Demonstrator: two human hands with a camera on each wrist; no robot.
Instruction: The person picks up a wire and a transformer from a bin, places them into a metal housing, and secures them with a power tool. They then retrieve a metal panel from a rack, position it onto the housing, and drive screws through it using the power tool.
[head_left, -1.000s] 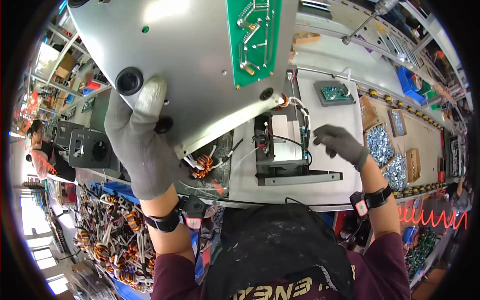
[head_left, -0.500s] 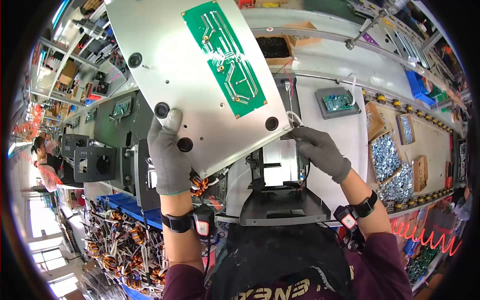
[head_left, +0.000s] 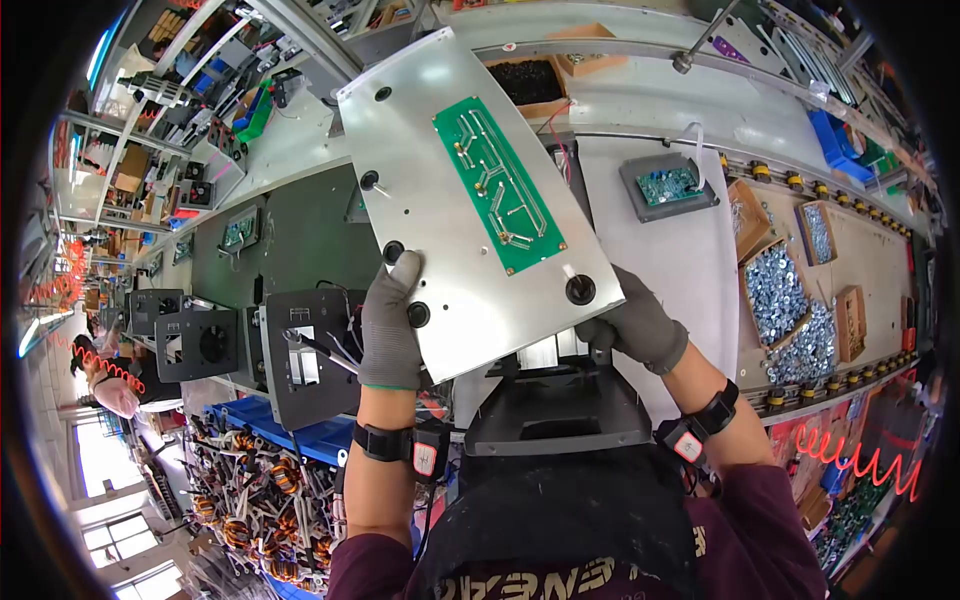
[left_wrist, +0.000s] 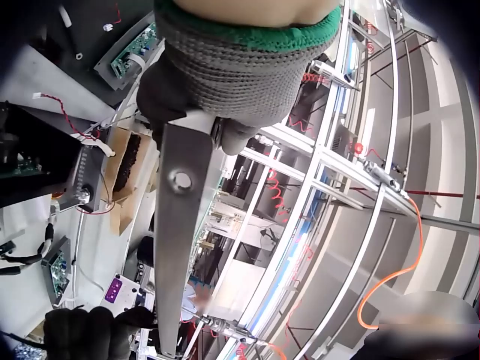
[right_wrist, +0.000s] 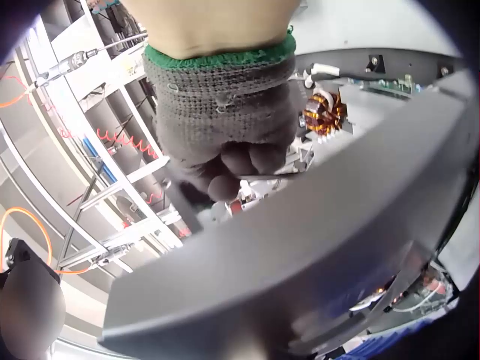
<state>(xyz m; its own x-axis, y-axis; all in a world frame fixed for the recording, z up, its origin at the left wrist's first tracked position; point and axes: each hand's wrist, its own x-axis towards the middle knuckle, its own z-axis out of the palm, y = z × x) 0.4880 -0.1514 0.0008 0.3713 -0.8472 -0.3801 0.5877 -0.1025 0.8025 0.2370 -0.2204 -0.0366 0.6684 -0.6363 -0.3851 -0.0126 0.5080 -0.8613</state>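
A silver metal plate [head_left: 460, 300] with black rubber grommets and a green circuit board [head_left: 500, 185] is held tilted above the bench. My gloved left hand [head_left: 390, 330] grips its left edge, the thumb lying over the face. In the left wrist view the plate's narrow folded edge [left_wrist: 180, 225] runs away from that hand. My gloved right hand [head_left: 640, 325] is at the lower right corner, partly hidden under the plate. The right wrist view shows its fingers [right_wrist: 240, 161] curled; I cannot tell what they hold. Below stands a black metal housing [head_left: 555, 440].
Trays of small metal fasteners [head_left: 775, 290] stand at the right, beside a small circuit board in a grey holder [head_left: 668, 187]. More black housings [head_left: 300, 365] line the left. A bin of copper coils [head_left: 265, 490] lies lower left; a box of black parts [head_left: 525, 85] is behind.
The plate has come down and right, so more of its face shows. My right hand has moved from beside the housing to the plate's lower right corner, now partly behind it.
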